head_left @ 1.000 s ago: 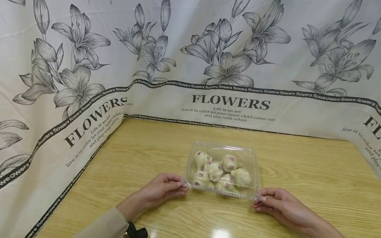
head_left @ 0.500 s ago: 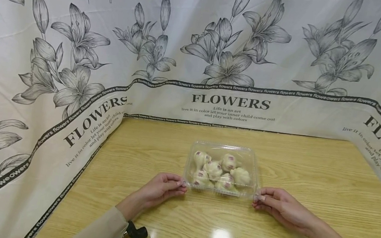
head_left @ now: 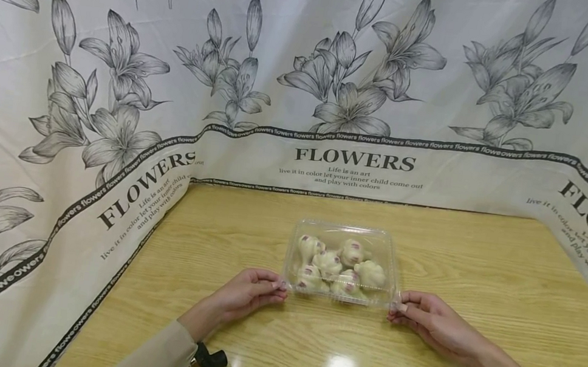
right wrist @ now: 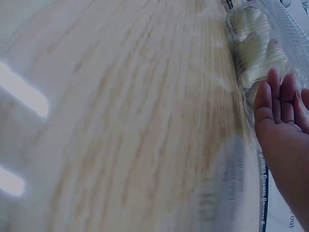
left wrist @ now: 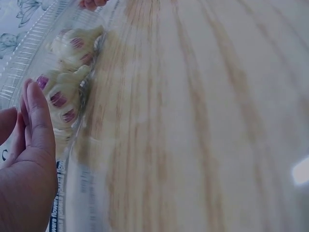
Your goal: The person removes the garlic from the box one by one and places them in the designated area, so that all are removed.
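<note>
A clear plastic clamshell box (head_left: 346, 229) with its lid down lies on the table, holding several cream garlic bulbs (head_left: 328, 262) with purple patches. At its near left corner my left hand (head_left: 250, 293) pinches the rim between thumb and fingers. My right hand (head_left: 433, 323) pinches the near right corner the same way. In the left wrist view, the left hand (left wrist: 31, 145) is beside the box edge, with garlic bulbs (left wrist: 67, 94) visible through the plastic. The right wrist view has the right hand (right wrist: 285, 121) at the other end of the box (right wrist: 285, 29).
The wood-grain table (head_left: 234, 225) has a glossy top with bright reflections near its front. A white cloth (head_left: 351, 166) printed with flowers and lettering hangs along the back and both sides. Black wrist devices (head_left: 210, 359) sit at both sleeves.
</note>
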`<state>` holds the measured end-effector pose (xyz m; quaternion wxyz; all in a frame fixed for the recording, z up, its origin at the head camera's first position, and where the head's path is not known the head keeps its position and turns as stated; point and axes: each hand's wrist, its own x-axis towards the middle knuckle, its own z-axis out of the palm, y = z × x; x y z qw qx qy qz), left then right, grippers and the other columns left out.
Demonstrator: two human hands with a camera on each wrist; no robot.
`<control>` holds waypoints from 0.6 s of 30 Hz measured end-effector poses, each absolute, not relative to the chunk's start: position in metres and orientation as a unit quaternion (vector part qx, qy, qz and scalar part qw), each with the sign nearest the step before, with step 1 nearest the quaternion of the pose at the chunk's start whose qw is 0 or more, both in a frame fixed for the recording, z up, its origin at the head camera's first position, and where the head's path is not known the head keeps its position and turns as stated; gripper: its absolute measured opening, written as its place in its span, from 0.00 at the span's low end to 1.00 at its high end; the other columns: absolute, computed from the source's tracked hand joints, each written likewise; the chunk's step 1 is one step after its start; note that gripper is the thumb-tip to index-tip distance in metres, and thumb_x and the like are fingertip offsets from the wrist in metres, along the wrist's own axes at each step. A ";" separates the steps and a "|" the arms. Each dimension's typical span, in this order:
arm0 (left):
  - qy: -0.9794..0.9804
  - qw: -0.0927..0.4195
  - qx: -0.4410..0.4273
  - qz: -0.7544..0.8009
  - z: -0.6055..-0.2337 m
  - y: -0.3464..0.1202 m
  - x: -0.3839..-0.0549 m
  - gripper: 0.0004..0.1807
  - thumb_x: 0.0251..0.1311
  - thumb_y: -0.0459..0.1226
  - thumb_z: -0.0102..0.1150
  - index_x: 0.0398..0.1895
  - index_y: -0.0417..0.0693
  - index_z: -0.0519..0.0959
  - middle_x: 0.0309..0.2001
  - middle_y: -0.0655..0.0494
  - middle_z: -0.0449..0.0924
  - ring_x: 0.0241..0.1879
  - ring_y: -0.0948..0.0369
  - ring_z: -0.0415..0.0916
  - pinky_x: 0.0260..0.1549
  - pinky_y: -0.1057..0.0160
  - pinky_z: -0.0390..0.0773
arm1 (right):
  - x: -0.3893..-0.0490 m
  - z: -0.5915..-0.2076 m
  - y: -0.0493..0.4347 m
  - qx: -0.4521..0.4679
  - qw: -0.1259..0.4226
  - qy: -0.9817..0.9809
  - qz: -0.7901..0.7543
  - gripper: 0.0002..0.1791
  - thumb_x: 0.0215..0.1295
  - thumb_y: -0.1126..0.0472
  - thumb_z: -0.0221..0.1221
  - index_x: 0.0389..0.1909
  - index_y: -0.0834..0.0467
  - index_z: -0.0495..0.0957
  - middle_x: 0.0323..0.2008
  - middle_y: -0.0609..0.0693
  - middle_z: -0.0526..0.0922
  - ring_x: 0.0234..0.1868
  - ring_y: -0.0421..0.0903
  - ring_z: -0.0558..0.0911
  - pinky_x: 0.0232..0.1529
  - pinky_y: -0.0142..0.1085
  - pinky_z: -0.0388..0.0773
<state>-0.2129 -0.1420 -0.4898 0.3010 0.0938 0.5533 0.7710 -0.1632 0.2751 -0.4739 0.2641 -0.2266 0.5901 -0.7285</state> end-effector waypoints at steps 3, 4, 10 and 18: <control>0.556 0.302 0.095 0.769 -0.490 -0.142 -0.213 0.08 0.74 0.24 0.49 0.47 0.34 0.78 0.42 0.47 0.85 0.46 0.57 0.85 0.54 0.61 0.84 | -0.162 -0.475 0.275 -0.232 0.256 0.593 -0.728 0.16 0.83 0.69 0.42 0.56 0.82 0.65 0.52 0.62 0.78 0.55 0.48 0.82 0.60 0.40 0.80; 0.557 0.302 0.096 0.768 -0.490 -0.142 -0.213 0.08 0.74 0.24 0.49 0.47 0.34 0.78 0.43 0.47 0.85 0.46 0.57 0.85 0.54 0.61 0.84 | -0.162 -0.476 0.274 -0.233 0.253 0.595 -0.727 0.16 0.83 0.69 0.42 0.56 0.82 0.65 0.51 0.62 0.78 0.55 0.48 0.82 0.60 0.40 0.81; 0.561 0.303 0.095 0.764 -0.489 -0.142 -0.213 0.08 0.74 0.24 0.49 0.49 0.31 0.77 0.43 0.46 0.84 0.46 0.57 0.85 0.54 0.62 0.84 | -0.160 -0.476 0.272 -0.234 0.239 0.608 -0.720 0.17 0.83 0.68 0.42 0.55 0.82 0.66 0.50 0.63 0.77 0.54 0.49 0.82 0.60 0.40 0.81; 0.562 0.306 0.096 0.762 -0.488 -0.142 -0.213 0.08 0.74 0.25 0.50 0.49 0.31 0.77 0.43 0.46 0.84 0.46 0.57 0.85 0.54 0.62 0.84 | -0.159 -0.478 0.271 -0.233 0.226 0.620 -0.714 0.17 0.83 0.67 0.42 0.55 0.81 0.67 0.51 0.63 0.77 0.53 0.48 0.81 0.59 0.39 0.81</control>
